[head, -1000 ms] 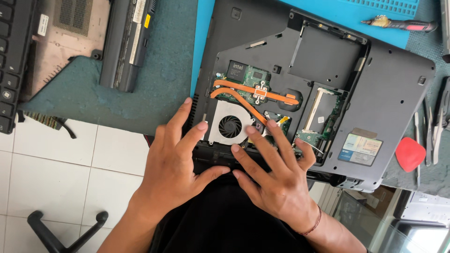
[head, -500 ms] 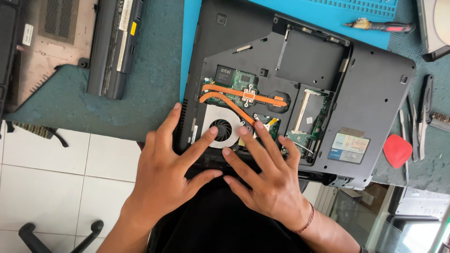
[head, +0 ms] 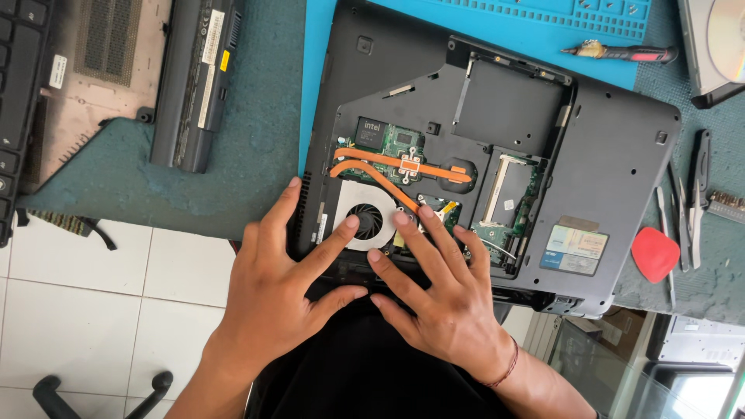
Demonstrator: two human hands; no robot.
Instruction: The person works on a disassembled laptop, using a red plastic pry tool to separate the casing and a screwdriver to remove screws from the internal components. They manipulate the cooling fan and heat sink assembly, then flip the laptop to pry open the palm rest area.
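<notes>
I see a pale rectangular sticker (head: 573,251) on the laptop's underside, right of the open bay. The long black battery (head: 192,84) carries a white strip label (head: 209,64) with a small yellow tag (head: 224,60) beside it.

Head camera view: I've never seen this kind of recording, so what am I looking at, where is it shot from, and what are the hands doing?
The camera sits on a person's head and looks down at their own two bare hands; there is no robot. An upturned black laptop lies on a blue mat with its bottom cover off, showing the round fan, orange copper pipes and green circuit boards. The left hand and right hand rest flat with fingers spread on the laptop's near edge by the fan, gripping nothing. Around it lie a battery pack, a red-handled screwdriver, a red pick and metal tweezers.
</notes>
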